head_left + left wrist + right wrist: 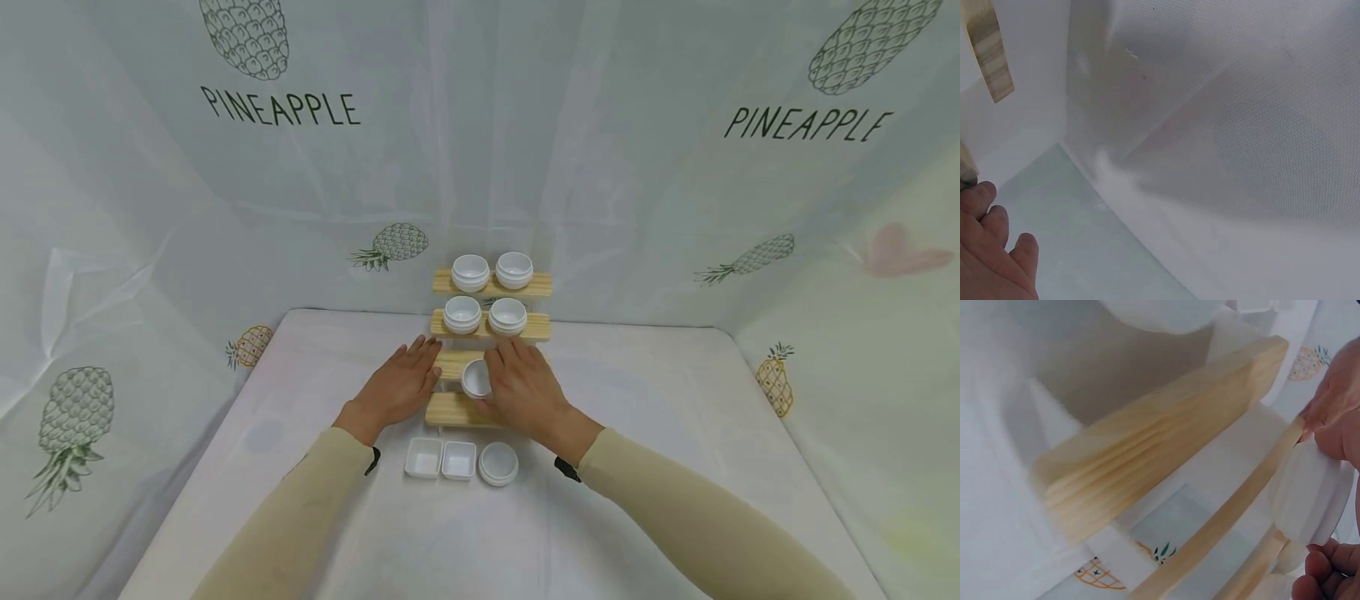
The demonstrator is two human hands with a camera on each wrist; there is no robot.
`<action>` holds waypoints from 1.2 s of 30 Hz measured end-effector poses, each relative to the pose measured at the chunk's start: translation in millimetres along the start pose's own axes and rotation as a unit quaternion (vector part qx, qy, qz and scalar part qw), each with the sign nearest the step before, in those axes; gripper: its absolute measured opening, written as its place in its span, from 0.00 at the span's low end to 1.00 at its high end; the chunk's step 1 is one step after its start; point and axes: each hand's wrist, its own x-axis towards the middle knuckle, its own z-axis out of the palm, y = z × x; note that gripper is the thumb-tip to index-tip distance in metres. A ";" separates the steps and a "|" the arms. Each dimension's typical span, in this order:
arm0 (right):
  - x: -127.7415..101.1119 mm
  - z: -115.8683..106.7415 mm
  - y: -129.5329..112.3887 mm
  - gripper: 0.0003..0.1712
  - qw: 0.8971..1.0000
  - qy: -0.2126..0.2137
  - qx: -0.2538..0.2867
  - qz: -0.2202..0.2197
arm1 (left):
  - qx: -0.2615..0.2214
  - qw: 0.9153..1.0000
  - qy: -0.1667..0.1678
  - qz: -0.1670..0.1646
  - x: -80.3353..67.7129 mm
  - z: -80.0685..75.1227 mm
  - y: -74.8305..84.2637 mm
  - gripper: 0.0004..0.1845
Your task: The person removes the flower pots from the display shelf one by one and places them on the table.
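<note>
From the head view, four jars already sit on the rack [491,333], two on the top step [492,272] and two on the step below [484,315]. The right grip [525,390] is clasped round a fifth jar [475,378] at the third step, just below those; whether it rests on the wood I cannot tell. The left grip [397,385] lies flat and released at the rack's left end, holding nothing. Nearer than both grips, a round jar [498,463] and two square dishes [440,459] wait on the desk [660,433], so I judge the filling past half done. The left wrist view shows relaxed fingers [988,250] beside a step end [988,50]. The right wrist view shows fingers [1335,419] pinching the jar [1307,494] against a step [1160,462].
</note>
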 end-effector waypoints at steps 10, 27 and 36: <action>-35.4 -4.8 12.0 0.35 0.999 0.031 0.004 -0.006 | 0.004 1.000 -0.003 0.005 0.0 -0.1 -0.2 0.34; -111.8 2.0 18.2 0.34 0.999 -0.010 0.050 0.002 | -0.009 1.000 -0.011 -0.001 1.2 1.2 -1.3 0.34; -136.9 16.7 14.7 0.34 0.997 -0.027 0.076 -0.002 | -0.007 1.000 -0.005 0.011 0.4 0.9 -0.9 0.34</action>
